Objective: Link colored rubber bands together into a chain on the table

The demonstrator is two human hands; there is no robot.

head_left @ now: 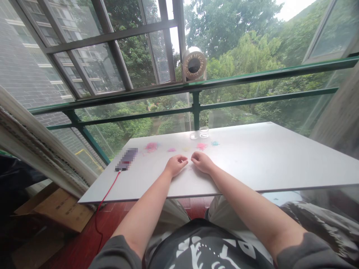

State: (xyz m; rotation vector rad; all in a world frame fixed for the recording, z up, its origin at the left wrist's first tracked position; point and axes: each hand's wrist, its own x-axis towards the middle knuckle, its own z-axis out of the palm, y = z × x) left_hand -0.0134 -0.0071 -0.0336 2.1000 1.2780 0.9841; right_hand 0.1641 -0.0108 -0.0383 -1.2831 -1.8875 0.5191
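My left hand (176, 165) and my right hand (202, 163) rest close together on the white table (252, 160), a narrow gap between their fingertips. Both have curled fingers, with thumb and forefinger pinched; anything held there is too small to make out. Just beyond them lies a row of loose heaps of tiny coloured bits: a large pink pile (151, 147), a small purple pile (171, 150), a pale yellow pile (186, 149), a reddish-pink pile (201, 146) and a blue pile (215, 143). A few faint pink bits (190, 168) lie between my hands.
Two clear round containers (203, 132) stand at the table's far edge. On the left lies a blurred-out dark device (127, 158) with a red cable (108, 190) running off the edge. A green railing (134, 120) and a round white fan-like device (194, 64) are beyond. A cardboard box (64, 207) sits lower left.
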